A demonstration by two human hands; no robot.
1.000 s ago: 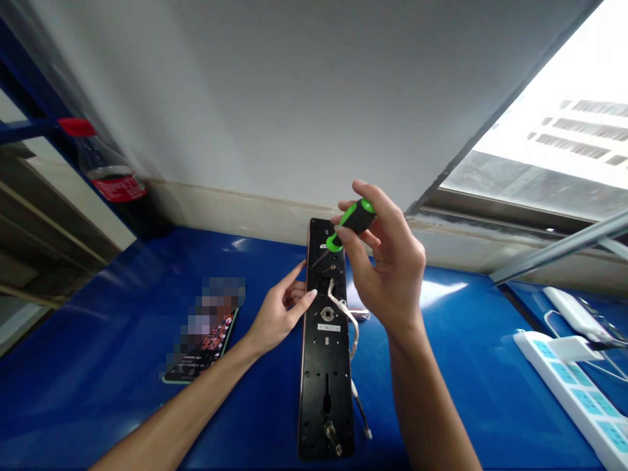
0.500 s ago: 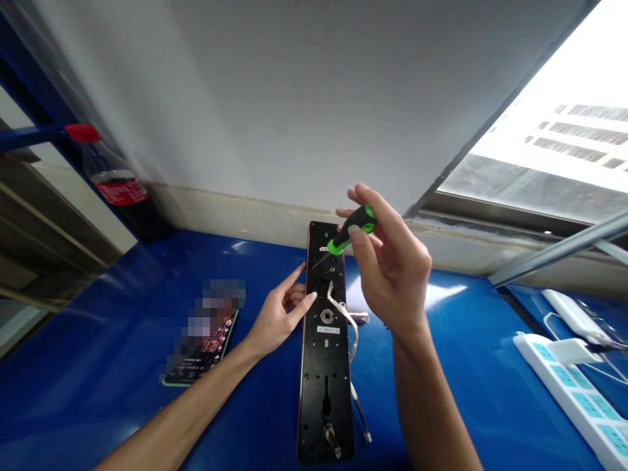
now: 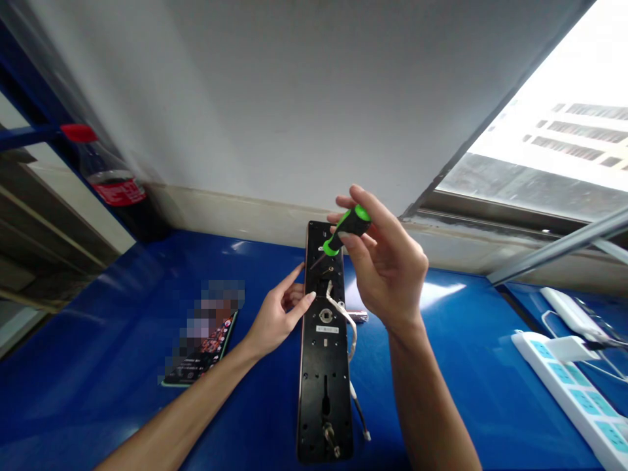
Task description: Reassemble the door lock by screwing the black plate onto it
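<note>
Panel: the black panel (image 3: 324, 360) runs near to far mid-worktop (image 3: 451, 366), far end close to the wall (image 3: 294, 98)
Left hand: left hand (image 3: 277, 317) lightly grips its left edge, thumb on top
Right hand: right hand (image 3: 392, 275) has the green-black screwdriver (image 3: 350, 227), tip over the far part, can't tell if it's touching
How far along: metal post (image 3: 331, 439) sticks out at the near end, cable's plug (image 3: 367, 435) is loose; can't tell about the screws
In the way: white cable (image 3: 351, 327) spills off the right side, might snag imo
Around: phone (image 3: 206, 353) left, bottle (image 3: 118, 190) far left, power strip (image 3: 572, 386) right
</note>
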